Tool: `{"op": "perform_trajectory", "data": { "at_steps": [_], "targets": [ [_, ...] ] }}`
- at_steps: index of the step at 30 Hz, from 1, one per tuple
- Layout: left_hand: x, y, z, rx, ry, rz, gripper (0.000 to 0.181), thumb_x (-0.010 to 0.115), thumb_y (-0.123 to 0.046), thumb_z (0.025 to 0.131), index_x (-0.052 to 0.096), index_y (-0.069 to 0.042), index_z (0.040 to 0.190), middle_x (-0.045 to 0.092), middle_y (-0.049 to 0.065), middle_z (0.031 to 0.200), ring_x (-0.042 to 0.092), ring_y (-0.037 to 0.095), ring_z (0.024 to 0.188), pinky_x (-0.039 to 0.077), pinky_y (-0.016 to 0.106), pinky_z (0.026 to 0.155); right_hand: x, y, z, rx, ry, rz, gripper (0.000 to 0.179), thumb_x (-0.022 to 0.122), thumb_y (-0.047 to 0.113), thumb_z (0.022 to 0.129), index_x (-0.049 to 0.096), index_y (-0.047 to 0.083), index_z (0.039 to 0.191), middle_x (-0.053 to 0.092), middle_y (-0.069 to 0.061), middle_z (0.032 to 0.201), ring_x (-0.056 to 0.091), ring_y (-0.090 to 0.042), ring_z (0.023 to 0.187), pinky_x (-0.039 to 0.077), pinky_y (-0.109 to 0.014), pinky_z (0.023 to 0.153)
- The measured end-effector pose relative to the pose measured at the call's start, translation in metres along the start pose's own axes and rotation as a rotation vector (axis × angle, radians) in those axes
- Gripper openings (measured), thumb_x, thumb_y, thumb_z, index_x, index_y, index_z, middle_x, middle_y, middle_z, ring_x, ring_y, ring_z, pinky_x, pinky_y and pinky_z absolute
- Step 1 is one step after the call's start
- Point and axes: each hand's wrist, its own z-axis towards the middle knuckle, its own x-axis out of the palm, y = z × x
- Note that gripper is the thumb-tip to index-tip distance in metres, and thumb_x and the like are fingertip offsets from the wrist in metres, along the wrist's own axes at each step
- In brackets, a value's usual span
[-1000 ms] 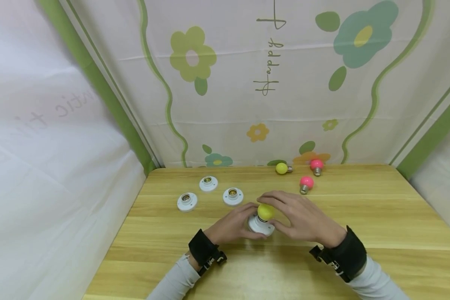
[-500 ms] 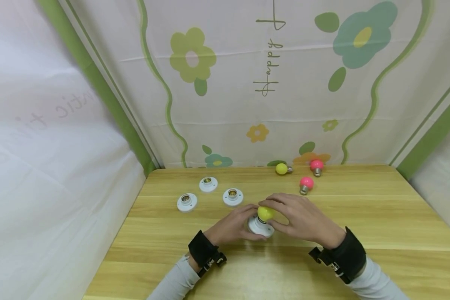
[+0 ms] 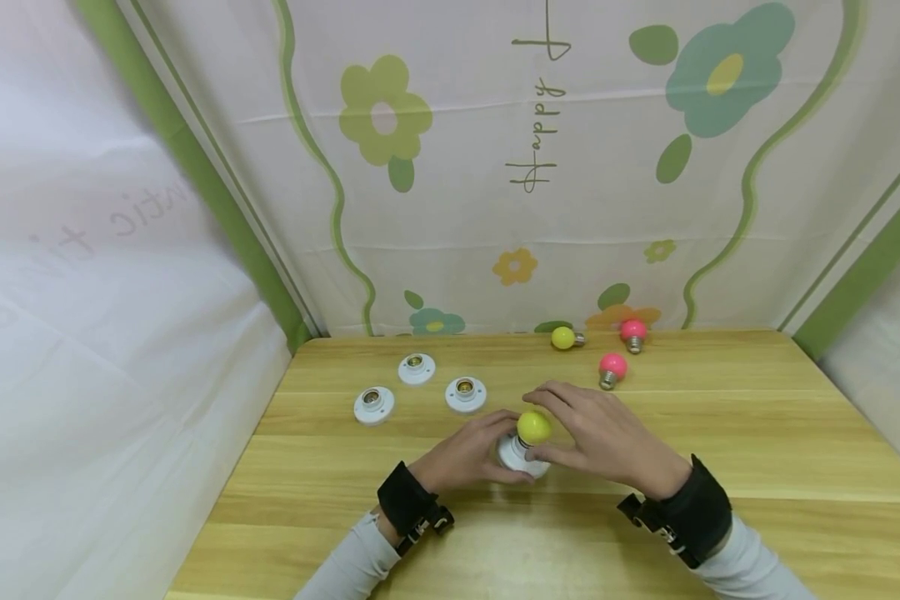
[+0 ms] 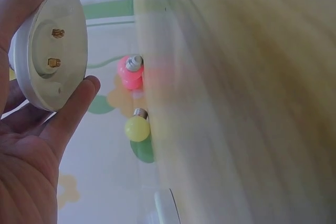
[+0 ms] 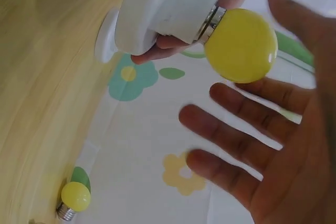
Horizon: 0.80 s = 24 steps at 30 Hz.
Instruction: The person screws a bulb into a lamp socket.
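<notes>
Wooden table (image 3: 540,542), yellow bulb (image 3: 534,427) in white socket (image 3: 512,458); right fingers (image 5: 231,137) now spread wider

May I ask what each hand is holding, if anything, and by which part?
The left hand holds the white lamp socket by the rim of its round base; the right hand, spread around that socket's yellow bulb, holds nothing.

Bulb (image 5: 240,45) obstructing fingers (image 5: 226,129), free room rightward
</notes>
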Motion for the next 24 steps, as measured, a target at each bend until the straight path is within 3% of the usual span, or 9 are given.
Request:
{"op": "perform_trajectory", "data": {
  "at_steps": [4,9,24],
  "targets": [
    [-0.0004,-0.0002,-0.0019,0.008,-0.021,0.028,0.072,0.087,-0.043,0.090,0.057,-0.010,0.147,0.062,0.005,0.148,0.062,0.013,0.131,0.053,0.019,0.107,-0.0047,0.0011,-0.0006,-0.031,0.053,0.063,0.063,0.082,0.041,0.092,0.062,0.016,0.145,0.066,-0.002,0.141,0.070,-0.020,0.121,0.063,-0.042,0.093],
    [0.0006,0.0005,-0.0014,0.034,-0.036,0.036,0.073,0.088,-0.043,0.087,0.059,-0.008,0.144,0.063,0.006,0.147,0.063,0.012,0.129,0.052,0.018,0.108,-0.0079,0.0022,-0.0002,-0.048,0.075,0.101,0.054,0.084,0.020,0.087,0.068,0.014,0.138,0.070,0.000,0.135,0.071,-0.018,0.120,0.064,-0.040,0.094],
    [0.0039,0.0007,0.0003,0.030,-0.016,-0.013,0.072,0.090,-0.037,0.087,0.059,-0.009,0.146,0.064,0.005,0.145,0.064,0.011,0.128,0.051,0.014,0.107,-0.0043,0.0018,0.0008,-0.028,0.009,0.051,0.047,0.091,0.039,0.085,0.075,0.014,0.121,0.075,0.003,0.113,0.072,-0.008,0.095,0.062,-0.028,0.075]
  ]
}}
